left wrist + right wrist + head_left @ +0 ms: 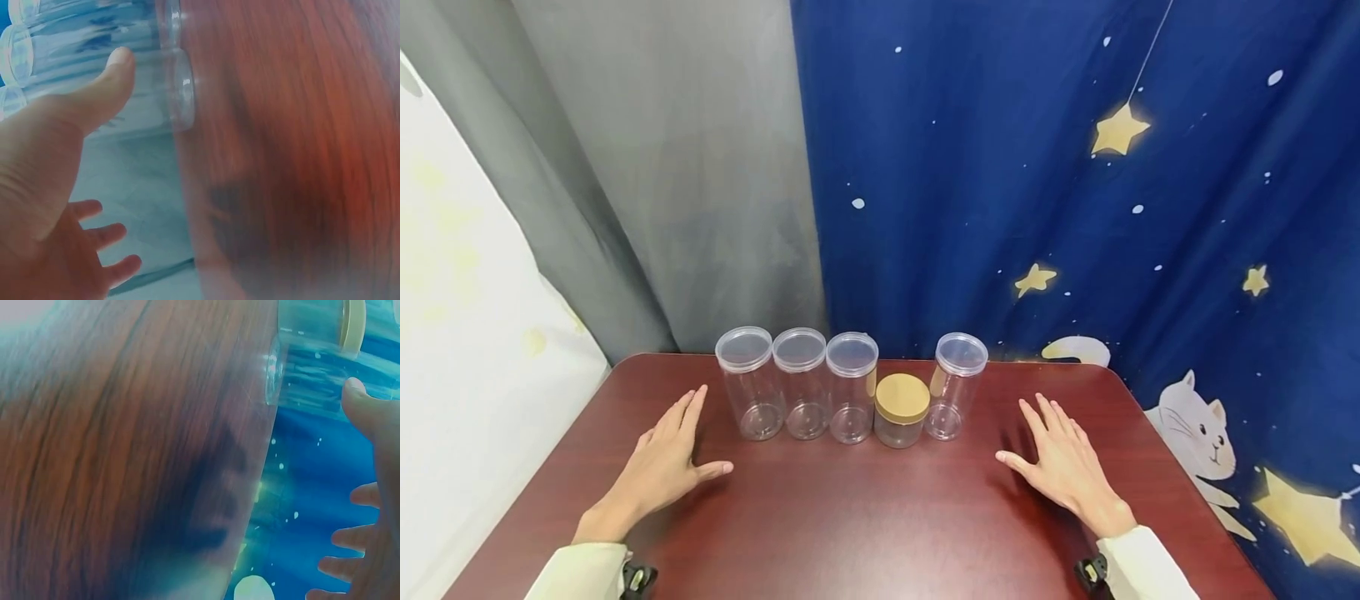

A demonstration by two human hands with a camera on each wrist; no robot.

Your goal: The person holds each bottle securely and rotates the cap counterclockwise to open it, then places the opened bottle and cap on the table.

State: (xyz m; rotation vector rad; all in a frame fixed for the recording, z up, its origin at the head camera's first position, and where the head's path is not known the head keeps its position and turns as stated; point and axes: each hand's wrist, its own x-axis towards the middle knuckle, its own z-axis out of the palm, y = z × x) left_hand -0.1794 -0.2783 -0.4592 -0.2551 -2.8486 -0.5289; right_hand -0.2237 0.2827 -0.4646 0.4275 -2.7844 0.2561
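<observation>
Three tall clear jars with translucent lids stand side by side near the back of the table: a left one (754, 392), a second (805, 392) and a third (852, 392). Right of them is a short clear jar (901, 408) with a gold lid, then another tall clear jar (955, 383). My left hand (662, 462) is spread beside the leftmost jar, holding nothing; its thumb overlaps that jar in the left wrist view. To the right of the row, my right hand (1067, 458) is also spread and holds nothing. The right wrist view shows its thumb nearest the rightmost tall jar (312, 378).
The dark red wooden table (865, 517) has rounded back corners. Close behind it hang a grey curtain (700, 167) and a blue curtain (970, 167) with stars and a cat. White fabric (467, 333) hangs along the left side.
</observation>
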